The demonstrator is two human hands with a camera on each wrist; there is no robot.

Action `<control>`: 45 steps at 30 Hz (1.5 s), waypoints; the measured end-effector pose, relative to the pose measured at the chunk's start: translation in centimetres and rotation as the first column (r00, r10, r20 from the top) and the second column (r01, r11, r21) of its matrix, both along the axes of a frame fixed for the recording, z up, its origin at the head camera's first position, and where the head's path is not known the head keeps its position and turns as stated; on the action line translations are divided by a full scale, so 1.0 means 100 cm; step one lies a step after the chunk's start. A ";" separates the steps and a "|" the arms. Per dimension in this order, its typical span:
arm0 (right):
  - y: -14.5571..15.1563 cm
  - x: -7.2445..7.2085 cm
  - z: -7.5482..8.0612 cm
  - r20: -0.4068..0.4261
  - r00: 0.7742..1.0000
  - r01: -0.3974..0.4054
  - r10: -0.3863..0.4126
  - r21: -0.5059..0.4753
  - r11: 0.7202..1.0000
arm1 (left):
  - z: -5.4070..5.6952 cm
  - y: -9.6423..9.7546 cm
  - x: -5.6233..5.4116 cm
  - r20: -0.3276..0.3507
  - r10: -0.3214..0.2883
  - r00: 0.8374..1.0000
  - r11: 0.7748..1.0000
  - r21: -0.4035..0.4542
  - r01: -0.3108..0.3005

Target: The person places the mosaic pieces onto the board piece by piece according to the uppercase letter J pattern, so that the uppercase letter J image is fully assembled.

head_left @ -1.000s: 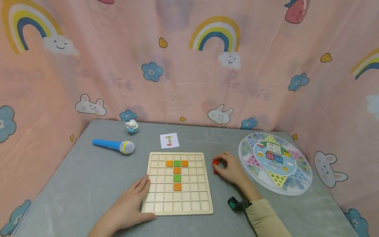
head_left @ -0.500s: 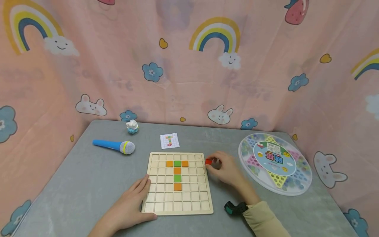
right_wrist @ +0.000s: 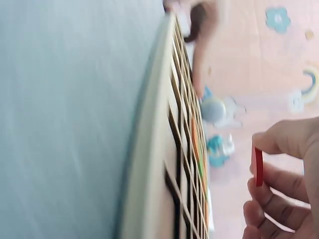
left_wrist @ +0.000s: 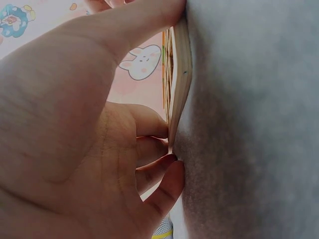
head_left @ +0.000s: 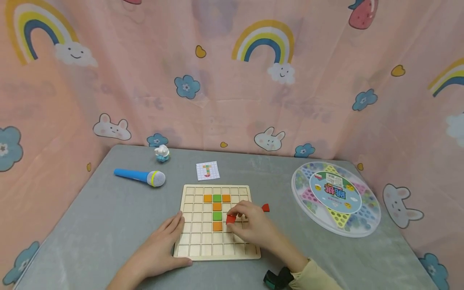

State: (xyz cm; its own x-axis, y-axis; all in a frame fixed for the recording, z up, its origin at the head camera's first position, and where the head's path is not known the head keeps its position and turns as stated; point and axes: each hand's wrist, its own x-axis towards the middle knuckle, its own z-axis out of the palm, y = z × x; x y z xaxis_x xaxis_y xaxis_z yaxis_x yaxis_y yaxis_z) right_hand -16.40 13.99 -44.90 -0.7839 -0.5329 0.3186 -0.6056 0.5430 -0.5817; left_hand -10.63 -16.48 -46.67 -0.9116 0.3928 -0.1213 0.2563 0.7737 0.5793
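Note:
My right hand point(head_left: 250, 225) pinches a thin red tile point(head_left: 230, 219) between thumb and fingertips, over the right half of the wooden grid board point(head_left: 197, 251). The right wrist view shows the red tile edge-on, held apart from the board. My left hand point(head_left: 159, 249) rests at the board's near left corner, its fingers along the left edge and its thumb at the front edge. Orange and green square tiles point(head_left: 217, 216) sit in the grid in a T shape. Another red tile point(head_left: 266, 207), with a curved edge, lies on the table right of the board.
Behind the board lies a small pattern card point(head_left: 208, 170). A blue toy microphone point(head_left: 139, 177) and a small figurine point(head_left: 162, 153) are at the back left. A round checkers box point(head_left: 336, 199) takes up the table's right side.
My right hand has picked up one red tile beside the board and carried it left over the grid, leaving the other red tile uncovered. My left hand has stayed put.

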 end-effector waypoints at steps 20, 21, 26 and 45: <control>-0.022 0.016 -0.020 0.077 0.992 -0.109 0.100 0.114 0.988 | 0.004 0.001 0.000 0.003 -0.008 1.000 1.000 -0.013 0.008; -0.021 0.016 -0.021 0.076 0.991 -0.114 0.106 0.107 0.988 | 0.003 0.001 0.001 0.005 -0.008 1.000 1.000 -0.013 0.008; -0.019 0.015 -0.025 0.051 0.989 -0.143 0.140 0.074 0.987 | 0.003 0.001 0.001 0.021 -0.001 1.000 1.000 -0.009 0.001; -0.018 0.010 -0.029 0.102 0.987 -0.127 0.122 0.039 0.991 | 0.002 -0.001 0.001 -0.028 -0.016 0.999 1.000 -0.015 0.015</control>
